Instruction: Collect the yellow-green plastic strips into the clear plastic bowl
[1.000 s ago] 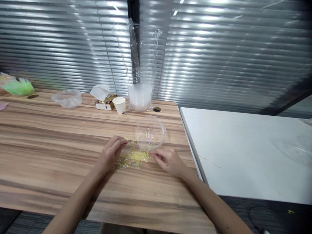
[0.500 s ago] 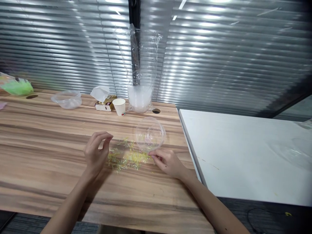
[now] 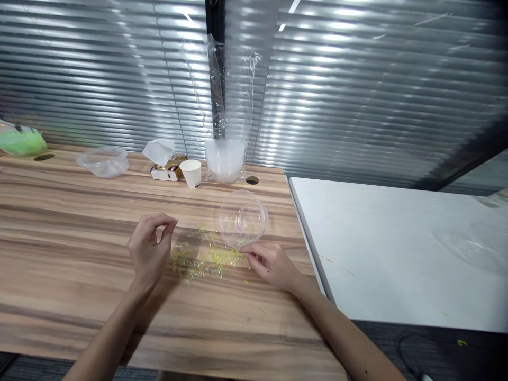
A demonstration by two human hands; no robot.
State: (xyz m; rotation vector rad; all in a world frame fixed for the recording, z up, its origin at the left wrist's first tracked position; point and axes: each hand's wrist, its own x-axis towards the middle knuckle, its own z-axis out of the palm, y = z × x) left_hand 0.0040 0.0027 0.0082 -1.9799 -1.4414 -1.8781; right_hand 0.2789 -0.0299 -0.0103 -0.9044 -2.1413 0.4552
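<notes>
Thin yellow, shiny plastic shreds [image 3: 214, 257] lie in a loose heap on the wooden table [image 3: 190, 323]. Left of the heap, my left hand [image 3: 148, 251] is raised a little, thumb and forefinger pinched; anything between them is too small to make out. At the heap's right end, my right hand [image 3: 273, 266] has its fingers closed at the shreds, close by the near rim of a clear plastic bowl [image 3: 262, 211]. What those fingertips hold, if anything, cannot be made out. The bowl stands just behind the heap, its open side toward me.
Along the back are another clear bowl [image 3: 107, 164], a tissue pack [image 3: 164, 169], a paper cup [image 3: 191, 174] and stacked clear bowls in a bag [image 3: 225, 161]. A green bag [image 3: 24, 142] lies far left. A white table [image 3: 381, 248] adjoins on the right, past a gap.
My left hand has shifted slightly left, away from the shreds. My right hand stays at the heap's right end. The whole view has moved a little.
</notes>
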